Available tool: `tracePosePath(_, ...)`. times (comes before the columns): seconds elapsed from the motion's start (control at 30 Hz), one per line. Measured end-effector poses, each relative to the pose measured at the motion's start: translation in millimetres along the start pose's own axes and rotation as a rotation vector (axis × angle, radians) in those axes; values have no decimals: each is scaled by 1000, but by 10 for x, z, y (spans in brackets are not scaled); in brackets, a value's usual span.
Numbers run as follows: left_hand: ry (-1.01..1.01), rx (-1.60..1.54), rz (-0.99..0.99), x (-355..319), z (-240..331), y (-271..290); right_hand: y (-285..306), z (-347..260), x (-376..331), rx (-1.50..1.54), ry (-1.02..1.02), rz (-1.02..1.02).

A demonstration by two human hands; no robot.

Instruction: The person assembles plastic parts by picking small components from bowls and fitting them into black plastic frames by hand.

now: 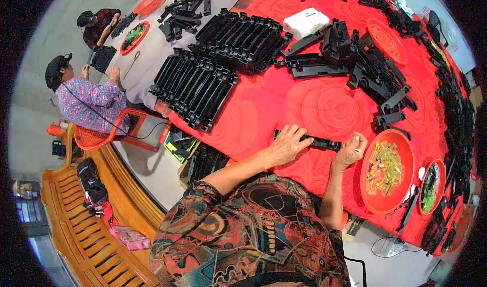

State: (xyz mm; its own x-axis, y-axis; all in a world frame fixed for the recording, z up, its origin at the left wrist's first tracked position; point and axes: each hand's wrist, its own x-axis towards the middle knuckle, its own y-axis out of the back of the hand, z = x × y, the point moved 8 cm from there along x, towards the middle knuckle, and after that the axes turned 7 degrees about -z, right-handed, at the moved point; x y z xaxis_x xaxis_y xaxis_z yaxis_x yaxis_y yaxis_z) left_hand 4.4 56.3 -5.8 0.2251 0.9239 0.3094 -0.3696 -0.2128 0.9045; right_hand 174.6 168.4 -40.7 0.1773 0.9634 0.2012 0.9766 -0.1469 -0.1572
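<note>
Left hand [286, 145] covers one end of the black plastic strip [319, 143]. Whatever tiny thing the right hand [350, 152] pinches is too small to make out.

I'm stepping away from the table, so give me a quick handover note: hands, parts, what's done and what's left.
Left hand lies flat on a long black plastic strip on the red tablecloth, pinning it.
Right hand is fisted at the strip's right end, pinching something small I cannot identify.
Red plate of small yellow-green pieces sits just right of that hand.
Done, seemingly: neat rows of black strips at the far left.
Left: a loose heap of black strips at the far right.
</note>
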Motion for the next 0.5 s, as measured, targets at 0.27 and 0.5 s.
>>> tracePosePath(0.27, 23, 13, 82, -53, 45, 228, 142, 399, 109, 180, -220, 61)
tracePosePath(0.5, 159, 159, 318, -181, -338, 966, 116, 437, 122, 142, -215, 8)
